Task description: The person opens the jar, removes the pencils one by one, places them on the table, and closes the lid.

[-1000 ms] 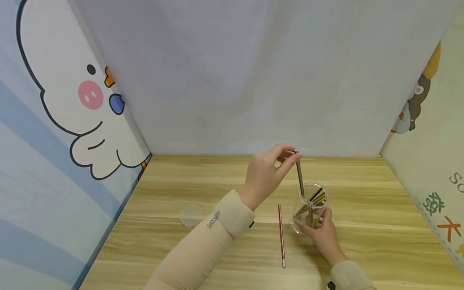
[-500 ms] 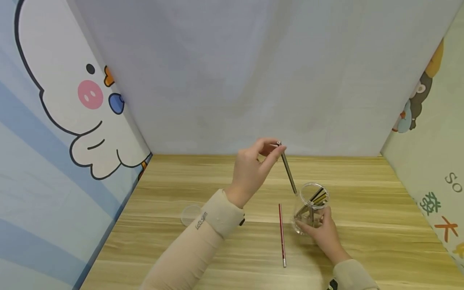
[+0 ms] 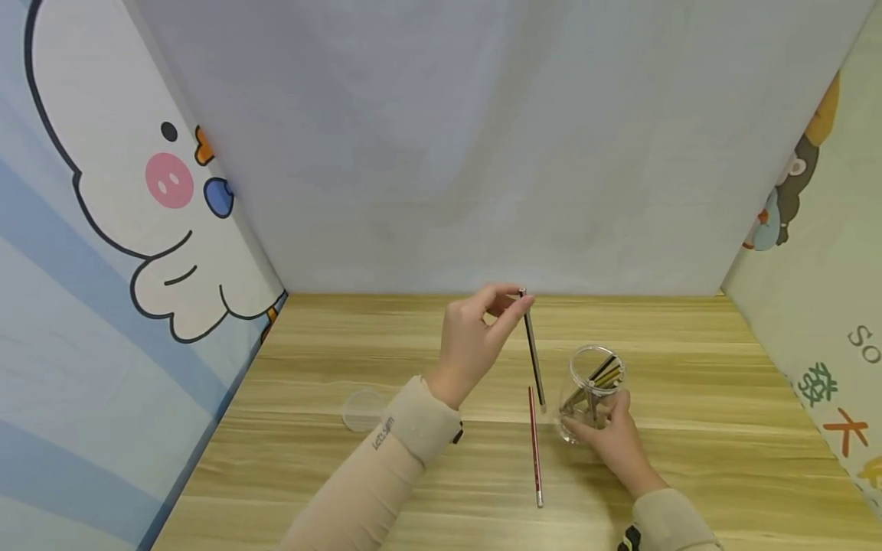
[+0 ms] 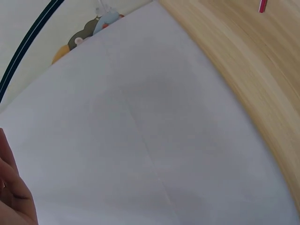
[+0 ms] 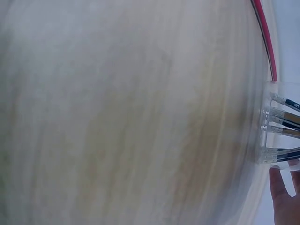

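My left hand (image 3: 475, 337) pinches the upper end of a dark striped pencil (image 3: 532, 350) between thumb and fingers. The pencil hangs steeply, its lower end close over the wooden table beside the far end of a red pencil (image 3: 535, 451). That red pencil lies on the table. With its thumb and fingers around the lower part, my right hand (image 3: 616, 444) holds a clear plastic cup (image 3: 575, 421) upright. Several dark and yellowish pencils (image 3: 606, 375) lean inside the cup. In the left wrist view the dark pencil (image 4: 28, 44) curves across the upper left corner.
A round, clear, flat disc (image 3: 363, 410) lies left on the wooden table (image 3: 310, 474), beside my left sleeve. A pale grey panel (image 3: 441, 153) rises behind the table. Cartoon-printed panels stand at the left (image 3: 103, 306) and right (image 3: 813, 306).
The dark pencil has come away from the cup's rim, moved left, then dropped lower beside the red pencil with my left hand. My right hand and the cup have stayed in place.
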A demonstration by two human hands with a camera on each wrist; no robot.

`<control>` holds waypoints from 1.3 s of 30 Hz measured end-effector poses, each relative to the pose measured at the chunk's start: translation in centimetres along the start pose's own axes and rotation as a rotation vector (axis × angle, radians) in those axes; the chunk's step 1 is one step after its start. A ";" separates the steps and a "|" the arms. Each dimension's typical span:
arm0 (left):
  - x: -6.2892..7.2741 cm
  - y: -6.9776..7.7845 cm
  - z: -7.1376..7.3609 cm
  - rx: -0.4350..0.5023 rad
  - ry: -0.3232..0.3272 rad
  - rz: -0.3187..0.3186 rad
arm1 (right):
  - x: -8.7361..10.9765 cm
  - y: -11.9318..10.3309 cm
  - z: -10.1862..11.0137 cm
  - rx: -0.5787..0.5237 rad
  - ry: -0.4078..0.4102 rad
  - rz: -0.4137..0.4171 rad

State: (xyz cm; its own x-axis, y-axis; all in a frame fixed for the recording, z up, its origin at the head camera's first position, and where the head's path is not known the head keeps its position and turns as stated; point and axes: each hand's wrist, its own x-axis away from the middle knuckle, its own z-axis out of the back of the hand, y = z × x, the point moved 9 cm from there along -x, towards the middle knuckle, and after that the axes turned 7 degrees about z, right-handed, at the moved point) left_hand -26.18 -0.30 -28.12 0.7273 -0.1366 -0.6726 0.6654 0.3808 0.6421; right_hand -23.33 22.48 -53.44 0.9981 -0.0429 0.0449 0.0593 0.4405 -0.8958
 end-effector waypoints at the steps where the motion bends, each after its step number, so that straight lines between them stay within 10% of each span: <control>1: 0.1 -0.2 -0.1 0.001 -0.002 0.008 | 0.0 0.1 0.0 0.000 0.001 0.001; 17: 2.8 -4.6 -2.8 0.142 -0.083 0.283 | -0.3 -0.1 0.1 -0.011 -0.046 0.037; 39: 7.7 -12.0 -6.5 0.073 -0.207 0.659 | -0.4 0.2 0.1 -0.018 -0.032 0.063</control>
State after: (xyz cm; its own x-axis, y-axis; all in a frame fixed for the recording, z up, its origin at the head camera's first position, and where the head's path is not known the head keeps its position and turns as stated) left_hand -29.65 0.07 -43.42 0.9959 -0.0723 -0.0547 0.0784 0.3830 0.9204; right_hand -23.75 22.68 -53.60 0.9999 0.0133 0.0026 -0.0033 0.4247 -0.9053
